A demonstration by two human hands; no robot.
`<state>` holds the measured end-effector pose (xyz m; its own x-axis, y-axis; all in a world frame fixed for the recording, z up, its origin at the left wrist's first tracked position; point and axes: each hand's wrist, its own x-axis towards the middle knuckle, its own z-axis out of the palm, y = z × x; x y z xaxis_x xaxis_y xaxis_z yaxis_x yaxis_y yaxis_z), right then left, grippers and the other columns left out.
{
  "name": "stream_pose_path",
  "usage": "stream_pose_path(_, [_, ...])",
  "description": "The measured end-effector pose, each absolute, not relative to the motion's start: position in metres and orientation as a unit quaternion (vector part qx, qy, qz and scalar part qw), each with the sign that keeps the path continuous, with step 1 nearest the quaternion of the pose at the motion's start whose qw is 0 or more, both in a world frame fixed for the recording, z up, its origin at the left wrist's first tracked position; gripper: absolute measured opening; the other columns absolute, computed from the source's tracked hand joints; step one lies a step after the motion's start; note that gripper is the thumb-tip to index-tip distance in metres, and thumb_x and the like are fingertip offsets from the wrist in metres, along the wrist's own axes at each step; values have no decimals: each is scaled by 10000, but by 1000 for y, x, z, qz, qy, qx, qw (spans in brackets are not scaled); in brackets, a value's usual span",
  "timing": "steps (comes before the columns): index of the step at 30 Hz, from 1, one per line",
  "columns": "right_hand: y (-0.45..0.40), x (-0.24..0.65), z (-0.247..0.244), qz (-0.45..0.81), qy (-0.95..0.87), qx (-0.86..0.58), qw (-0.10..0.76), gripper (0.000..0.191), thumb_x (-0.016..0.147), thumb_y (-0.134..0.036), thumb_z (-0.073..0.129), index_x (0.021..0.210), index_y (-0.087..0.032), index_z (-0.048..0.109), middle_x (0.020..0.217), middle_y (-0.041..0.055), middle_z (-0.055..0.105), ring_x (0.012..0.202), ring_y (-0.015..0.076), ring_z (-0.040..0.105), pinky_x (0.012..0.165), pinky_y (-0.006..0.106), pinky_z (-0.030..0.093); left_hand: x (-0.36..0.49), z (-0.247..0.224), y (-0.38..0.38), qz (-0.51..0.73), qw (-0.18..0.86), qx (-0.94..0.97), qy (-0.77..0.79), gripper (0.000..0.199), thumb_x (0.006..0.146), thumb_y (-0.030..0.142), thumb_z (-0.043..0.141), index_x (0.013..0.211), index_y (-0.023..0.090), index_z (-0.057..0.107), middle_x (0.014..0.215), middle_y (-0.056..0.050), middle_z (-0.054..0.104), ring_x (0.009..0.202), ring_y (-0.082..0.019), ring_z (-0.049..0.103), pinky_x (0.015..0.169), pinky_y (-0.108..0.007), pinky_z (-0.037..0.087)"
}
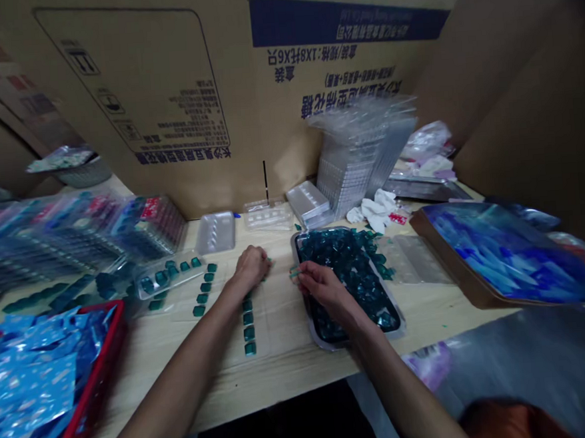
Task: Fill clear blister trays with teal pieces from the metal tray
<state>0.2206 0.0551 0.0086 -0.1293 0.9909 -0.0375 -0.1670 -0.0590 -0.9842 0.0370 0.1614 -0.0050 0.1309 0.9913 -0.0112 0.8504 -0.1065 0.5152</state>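
My left hand [252, 267] is closed at the upper end of a column of teal pieces [248, 319] on a clear sheet; a small bit of green shows at its fingertips. My right hand [322, 285] pinches a small teal piece [295, 272] over the left edge of a clear-rimmed tray [400, 321] heaped with teal pieces. To the left of my left hand, another column of teal pieces [204, 288] lies on the table. Beyond it, a clear tray [169, 277] holds several teal pieces at a tilt.
A red basket [122, 324] of blue packets stands at the left, with stacked packs [73, 227] behind. Stacked clear trays [363, 154] rise near the cardboard wall [243, 82]. A cardboard box [440, 262] of blue packets sits at the right.
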Motion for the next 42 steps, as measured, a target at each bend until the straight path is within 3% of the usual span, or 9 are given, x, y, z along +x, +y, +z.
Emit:
stream_pose_path(7, [40,219,31,635,-435,-378,514,333,750,-489,705,743,-185,569,660,-27,517,587,97,424,560,243,329,30,-2,163,227,244,699,632,121,638,193,755,718,182,664,681,-17,643,699,-181,587,657,-267,405])
stream_pose_path(13, [40,217,32,604,-420,-397,548,382,726,-526,723,764,-194,537,663,-28,551,583,98,464,556,235,356,34,8,130,311,344,659,592,323,732,386,682,946,147,710,643,4,622,534,-140,559,527,-250,422])
stream_pose_path(18, [45,202,23,576,-449,-424,535,363,770,-537,648,802,-212,491,644,-26,580,565,111,502,556,242,404,49,15,80,415,510,543,522,370,742,363,680,1035,142,722,784,-38,715,670,-160,653,679,-295,540])
stream_pose_path(24, [46,185,5,417,-548,-530,495,174,833,-388,542,793,-230,480,635,-30,553,573,131,503,533,234,383,56,23,41,477,576,457,482,375,724,380,748,1014,142,735,885,-55,750,790,-169,687,775,-282,546])
stream_pose_path(29, [43,181,8,360,-600,-546,461,111,864,-303,473,795,-229,519,627,-22,567,582,144,531,564,237,389,46,27,31,516,608,370,477,352,660,207,832,983,134,716,819,-38,752,708,-113,682,704,-191,539])
stream_pose_path(34, [41,189,22,370,-606,-503,493,211,897,-360,449,781,-216,552,656,-11,572,605,137,522,599,241,391,21,31,28,488,744,206,408,313,719,5,724,1016,98,698,872,-85,751,699,-96,703,685,-147,569])
stream_pose_path(39, [29,186,37,437,-611,-453,480,195,870,-395,490,790,-219,513,654,-26,519,584,127,473,555,238,363,9,31,24,490,783,148,353,302,788,-32,605,1040,110,693,897,-80,740,671,-62,691,632,-77,551])
stream_pose_path(42, [20,177,42,408,-634,-458,470,159,870,-362,488,792,-224,494,661,-27,525,578,128,477,559,243,360,13,30,22,505,757,174,376,330,753,-13,661,1045,133,710,837,-51,738,631,-59,678,613,-85,549])
